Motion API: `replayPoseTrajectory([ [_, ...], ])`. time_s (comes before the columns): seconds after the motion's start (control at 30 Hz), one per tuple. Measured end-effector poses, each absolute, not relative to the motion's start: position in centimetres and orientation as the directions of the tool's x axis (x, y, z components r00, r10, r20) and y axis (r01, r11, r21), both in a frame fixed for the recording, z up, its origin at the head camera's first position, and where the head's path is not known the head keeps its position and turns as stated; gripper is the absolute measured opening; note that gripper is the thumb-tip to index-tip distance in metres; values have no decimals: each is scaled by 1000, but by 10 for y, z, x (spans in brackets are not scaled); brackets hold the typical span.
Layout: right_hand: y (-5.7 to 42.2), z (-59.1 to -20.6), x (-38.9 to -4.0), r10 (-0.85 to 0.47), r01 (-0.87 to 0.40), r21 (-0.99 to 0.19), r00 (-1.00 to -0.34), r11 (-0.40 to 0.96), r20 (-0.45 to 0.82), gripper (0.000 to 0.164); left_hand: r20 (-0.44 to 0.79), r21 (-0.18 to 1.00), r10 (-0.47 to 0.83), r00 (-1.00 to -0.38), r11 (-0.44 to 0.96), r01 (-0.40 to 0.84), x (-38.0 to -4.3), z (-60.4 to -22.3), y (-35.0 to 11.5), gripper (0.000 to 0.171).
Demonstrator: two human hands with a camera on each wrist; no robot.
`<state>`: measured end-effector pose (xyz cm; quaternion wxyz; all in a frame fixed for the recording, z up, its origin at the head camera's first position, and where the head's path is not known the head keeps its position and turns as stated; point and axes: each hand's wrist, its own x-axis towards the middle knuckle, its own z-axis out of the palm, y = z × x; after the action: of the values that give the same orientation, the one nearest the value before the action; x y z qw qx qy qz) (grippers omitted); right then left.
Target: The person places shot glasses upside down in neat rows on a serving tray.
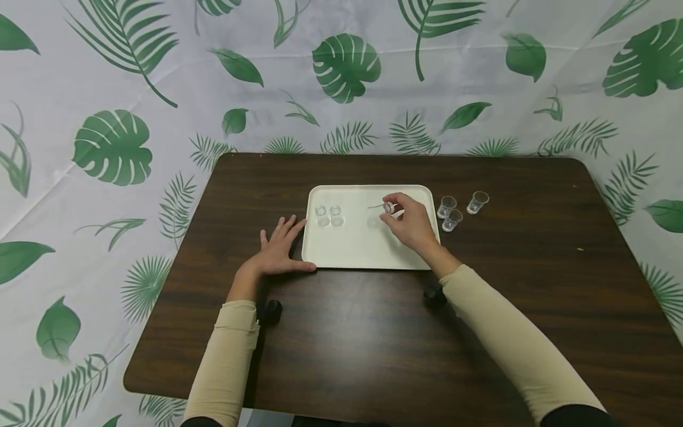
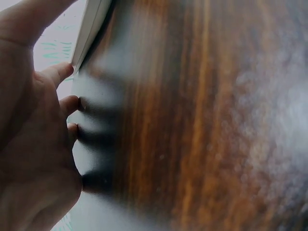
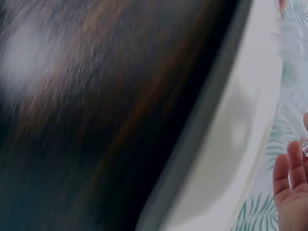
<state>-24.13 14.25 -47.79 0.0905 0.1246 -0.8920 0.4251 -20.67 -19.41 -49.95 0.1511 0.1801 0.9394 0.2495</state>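
My right hand (image 1: 411,224) holds a small clear cup (image 1: 389,207) between thumb and fingertips above the right half of a white tray (image 1: 368,252). At the right edge of the right wrist view, fingers (image 3: 294,168) of that hand show beside clear plastic or glass. Two more small clear cups, a left one (image 1: 322,217) and a right one (image 1: 336,217), stand side by side in the tray's left part, seemingly upside down. My left hand (image 1: 274,252) has its fingers spread on the tray's left side, with the thumb along the front left corner. Close up, its fingertips meet the tray rim (image 2: 89,36).
Right of the tray stand three clear cups, wide end up: one (image 1: 447,207) by its edge, one (image 1: 452,220) just in front, one (image 1: 478,202) farther right. The dark wooden table (image 1: 352,338) ends at a white curtain (image 1: 283,53) with green leaves.
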Motion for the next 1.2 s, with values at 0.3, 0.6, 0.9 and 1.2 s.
replayPoseTrajectory([
  [0.3,112,-488,-244,-226,-324,-685,-946,652,232,34,-187,531,414,-891,806,263,-207,-498,-194,113],
  [0.6,91,-489,-249,-289,-364,-628,-931,688,223,35,-193,533,417,-888,804,262,-209,-500,-196,112],
  [0.9,82,-490,-247,-356,-446,-558,-895,700,269,37,-211,524,408,-888,814,250,-208,-502,-197,113],
  [1.2,79,-491,-247,-367,-472,-549,-882,690,297,37,-212,526,405,-889,814,245,-207,-500,-196,114],
])
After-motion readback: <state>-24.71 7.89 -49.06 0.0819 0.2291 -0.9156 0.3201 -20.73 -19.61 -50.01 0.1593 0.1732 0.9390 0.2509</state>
